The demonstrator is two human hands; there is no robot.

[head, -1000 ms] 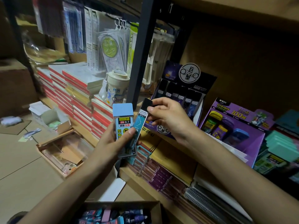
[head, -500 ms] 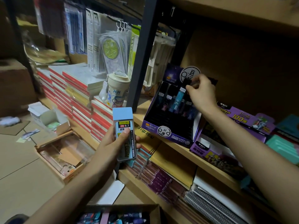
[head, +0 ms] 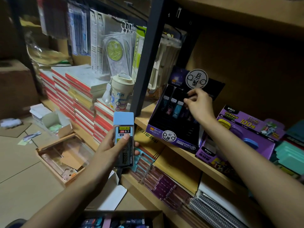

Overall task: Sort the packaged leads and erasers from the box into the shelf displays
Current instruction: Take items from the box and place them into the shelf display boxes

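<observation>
Head view: we hold one lead case (head: 123,124) and have a hand up at the display (head: 171,139).

Nearest us, below our left hand (head: 107,150), the box (head: 123,212) of mixed packs sits open at the frame's bottom edge. Our left hand grips the blue-capped lead case upright, thumb across its label, marked 2B 0.7. Farther in, our right hand (head: 199,104) is inside the dark display on the shelf (head: 181,156), fingers curled and pinching the black top of a slim lead pack (head: 185,95) in its back row, among other standing packs. Right of that hand stands a purple display (head: 263,145).
</observation>
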